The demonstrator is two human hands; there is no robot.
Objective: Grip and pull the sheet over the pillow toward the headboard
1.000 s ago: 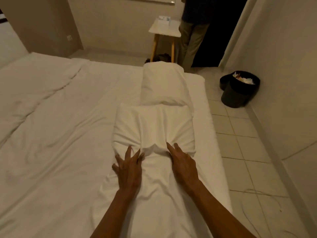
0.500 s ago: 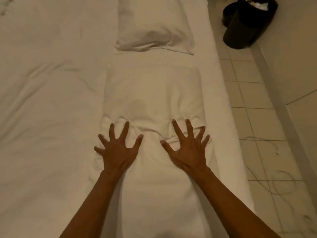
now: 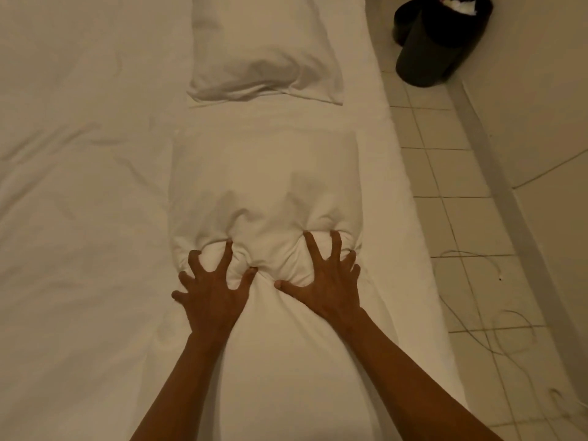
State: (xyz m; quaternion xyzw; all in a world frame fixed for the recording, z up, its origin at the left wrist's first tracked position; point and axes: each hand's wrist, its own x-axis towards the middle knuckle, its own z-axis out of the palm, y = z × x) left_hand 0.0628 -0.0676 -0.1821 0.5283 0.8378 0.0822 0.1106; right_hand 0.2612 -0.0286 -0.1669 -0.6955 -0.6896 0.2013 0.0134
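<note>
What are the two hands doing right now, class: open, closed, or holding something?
Left hand: open, fingers spread, pressing into the near edge of the pillow.
Right hand: open, fingers spread, pressing the same pillow.

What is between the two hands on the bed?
In the head view, a puffed-up bulge of the white pillow sits between the left hand and the right hand, squeezed by their spread fingers.
</note>
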